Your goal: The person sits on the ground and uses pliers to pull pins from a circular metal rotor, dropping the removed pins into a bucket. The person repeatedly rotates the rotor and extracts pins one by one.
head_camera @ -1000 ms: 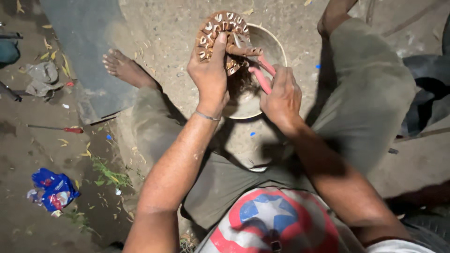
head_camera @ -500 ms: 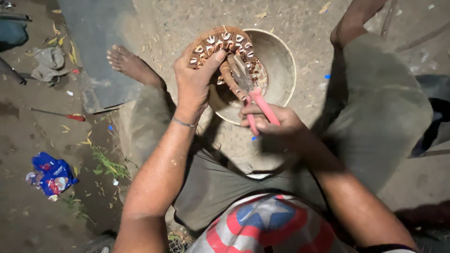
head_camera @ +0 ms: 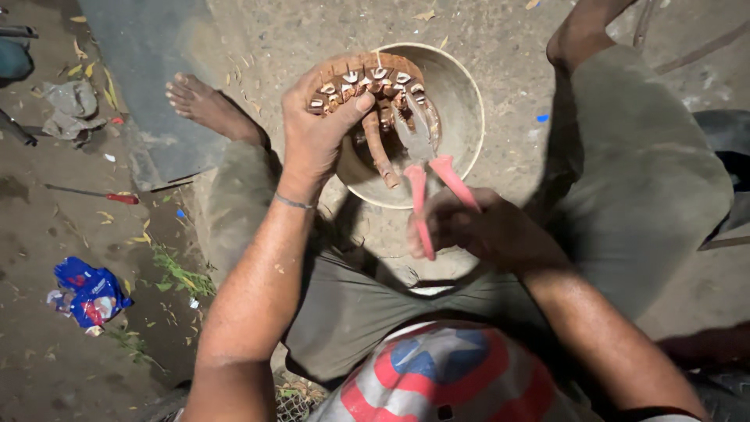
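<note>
At far left, a crumpled blue and red plastic wrapper (head_camera: 84, 293) lies on the dirt floor (head_camera: 47, 367); above it lies a thin screwdriver with a red handle (head_camera: 94, 194), and a grey rag (head_camera: 72, 104) lies near the top edge. A bare foot (head_camera: 205, 105) rests beside a dark flat sheet (head_camera: 148, 86).

The left hand (head_camera: 316, 137) is clenched around the left rim of a rusty brown, ring-shaped metal winding core with pale slot inserts (head_camera: 367, 86). The thumb presses the upper face; the fingers wrap underneath. The core is held tilted over a round, pale metal bowl (head_camera: 461, 101) that stands on the floor between the person's knees.

Right of the core, pliers with red handles (head_camera: 426, 176) run their long axis from the hand up and slightly left into the core. The steel jaws rest against the inner right part of the ring, beside a brown strand hanging down from it. Whether the jaws pinch anything cannot be told.

The right hand (head_camera: 484, 230) grasps the two red handles from below; the handles stand slightly apart. The core lies above and to the left of this grip. The left hand is the nearer one, already touching the core.
</note>
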